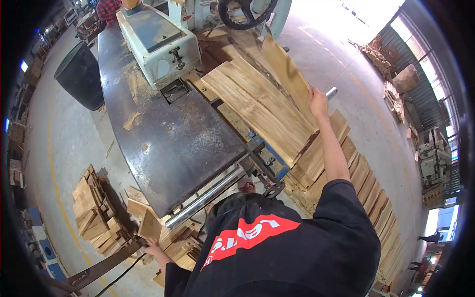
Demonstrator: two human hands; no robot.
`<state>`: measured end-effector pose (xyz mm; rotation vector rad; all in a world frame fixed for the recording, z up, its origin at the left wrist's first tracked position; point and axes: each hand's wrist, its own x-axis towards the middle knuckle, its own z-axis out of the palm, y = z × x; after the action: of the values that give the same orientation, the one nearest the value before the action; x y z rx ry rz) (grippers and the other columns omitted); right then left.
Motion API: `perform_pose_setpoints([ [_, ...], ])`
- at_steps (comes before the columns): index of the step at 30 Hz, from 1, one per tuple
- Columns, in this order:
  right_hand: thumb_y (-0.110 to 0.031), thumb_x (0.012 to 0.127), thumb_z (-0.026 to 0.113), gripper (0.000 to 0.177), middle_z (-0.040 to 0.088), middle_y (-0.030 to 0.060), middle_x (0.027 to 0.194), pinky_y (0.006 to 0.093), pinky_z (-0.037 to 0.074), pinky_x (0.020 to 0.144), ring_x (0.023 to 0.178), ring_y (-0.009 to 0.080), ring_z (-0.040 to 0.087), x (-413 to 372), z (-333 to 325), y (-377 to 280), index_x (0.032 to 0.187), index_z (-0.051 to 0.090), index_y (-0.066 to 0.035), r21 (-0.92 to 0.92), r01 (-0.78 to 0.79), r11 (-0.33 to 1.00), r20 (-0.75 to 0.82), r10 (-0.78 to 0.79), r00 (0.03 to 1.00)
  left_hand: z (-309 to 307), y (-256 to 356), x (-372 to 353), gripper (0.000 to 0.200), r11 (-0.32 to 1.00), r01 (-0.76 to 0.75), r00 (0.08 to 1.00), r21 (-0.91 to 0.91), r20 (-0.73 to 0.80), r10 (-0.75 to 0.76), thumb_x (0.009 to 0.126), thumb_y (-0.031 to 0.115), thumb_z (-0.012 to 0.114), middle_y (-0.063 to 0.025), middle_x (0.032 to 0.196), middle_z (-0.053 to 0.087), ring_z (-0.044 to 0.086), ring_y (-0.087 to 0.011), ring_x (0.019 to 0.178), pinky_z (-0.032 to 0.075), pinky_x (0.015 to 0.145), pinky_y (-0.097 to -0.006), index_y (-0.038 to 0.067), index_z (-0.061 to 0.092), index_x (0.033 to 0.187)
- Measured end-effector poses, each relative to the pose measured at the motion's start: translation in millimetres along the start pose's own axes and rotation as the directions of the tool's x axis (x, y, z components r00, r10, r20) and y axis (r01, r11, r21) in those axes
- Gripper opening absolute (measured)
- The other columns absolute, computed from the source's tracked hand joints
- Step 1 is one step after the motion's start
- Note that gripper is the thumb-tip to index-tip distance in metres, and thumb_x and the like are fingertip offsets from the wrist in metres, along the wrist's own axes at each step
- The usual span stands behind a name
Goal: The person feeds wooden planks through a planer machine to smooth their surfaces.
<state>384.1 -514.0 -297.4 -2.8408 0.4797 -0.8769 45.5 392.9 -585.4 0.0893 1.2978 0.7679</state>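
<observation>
Fingers of left hand (151,246) rest on the lower edge of a small square pale wood block (148,225), below the near-left corner of the dark steel machine table (173,133). Gripping or just touching, can't tell; offcuts crowd it. Right hand (319,103) is closed on the near end of a long tan wooden plank (284,69), right of the table, long axis running away-left over stacked planks (257,111). Bare concrete floor (346,64) further right.

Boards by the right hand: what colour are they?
Pale tan boards with darker brown grain streaks; the head view shows them best.
</observation>
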Motion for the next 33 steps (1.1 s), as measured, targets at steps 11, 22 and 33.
perform_pose_setpoints([
  [11, -0.030, 0.108, 0.066, 0.035, 0.079, 0.0123, 0.107, 0.0333, 0.052, 0.089, 0.097, 0.0161, 0.070, -14, -103, -44, 0.125, 0.075, -0.002, 0.562, -0.440, 0.700, 0.368, 0.266, 0.891, 95, -88, -283, 0.039, 0.384, -0.905, 0.411, 0.182, 0.602, 0.685, 0.110, 0.031, 0.062, -0.0195, 0.125, 0.074, 0.074, -0.0273, 0.107, 0.060, 0.090, -0.0384, -0.002, 0.067, 0.129],
  [22, -0.006, 0.109, 0.060, 0.044, 0.066, 0.0101, 0.148, 0.0307, 0.048, 0.111, 0.132, 0.0158, 0.062, -178, -3, -226, 0.153, 0.059, -0.003, 0.698, -0.714, 0.051, 0.714, -0.116, 0.690, 62, -268, -456, 0.159, 0.121, -0.968, -0.251, -0.221, 0.807, -0.535, 0.050, 0.043, 0.107, -0.0368, 0.174, 0.006, 0.020, -0.0496, 0.162, 0.035, 0.125, -0.0532, 0.001, 0.012, 0.171],
  [33, -0.010, 0.100, 0.068, 0.044, 0.061, 0.0246, 0.142, 0.0471, 0.049, 0.109, 0.129, 0.0423, 0.059, -232, 3, -253, 0.143, 0.063, 0.002, 0.719, 0.025, 0.695, 0.299, -0.341, 0.891, 45, -293, -390, 0.135, -0.081, -0.953, -0.219, -0.290, 0.852, -0.475, 0.056, 0.030, 0.099, -0.0433, 0.167, 0.024, 0.023, -0.0554, 0.159, 0.025, 0.128, -0.0586, -0.014, 0.026, 0.162],
])
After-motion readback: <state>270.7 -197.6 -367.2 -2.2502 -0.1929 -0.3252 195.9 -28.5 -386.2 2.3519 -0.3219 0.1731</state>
